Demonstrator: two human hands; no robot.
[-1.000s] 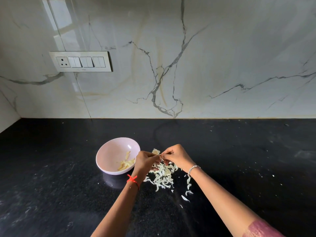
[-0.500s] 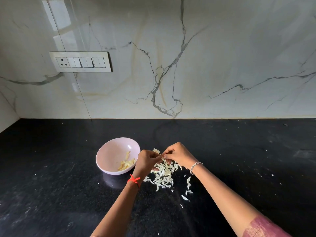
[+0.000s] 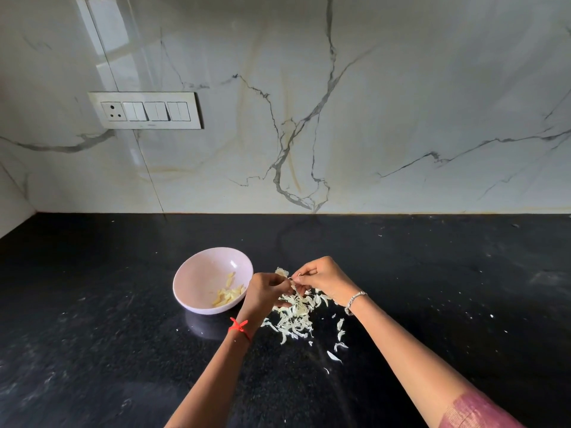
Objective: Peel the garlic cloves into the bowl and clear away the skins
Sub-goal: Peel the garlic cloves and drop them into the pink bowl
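Glare is seen on the marble wall point(image 3: 108, 41), upper left. The black countertop point(image 3: 92, 366) is dimly lit. Frame edges are bowed.

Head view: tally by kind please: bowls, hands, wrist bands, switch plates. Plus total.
Bowl: 1
Hands: 2, left hand and right hand, both pinching one garlic clove
Wrist bands: 2, red thread, silver bracelet
Switch plate: 1
Total: 6

Peeled cloves point(image 3: 228, 296) in bowl point(image 3: 197, 268), skins point(image 3: 293, 319) beside
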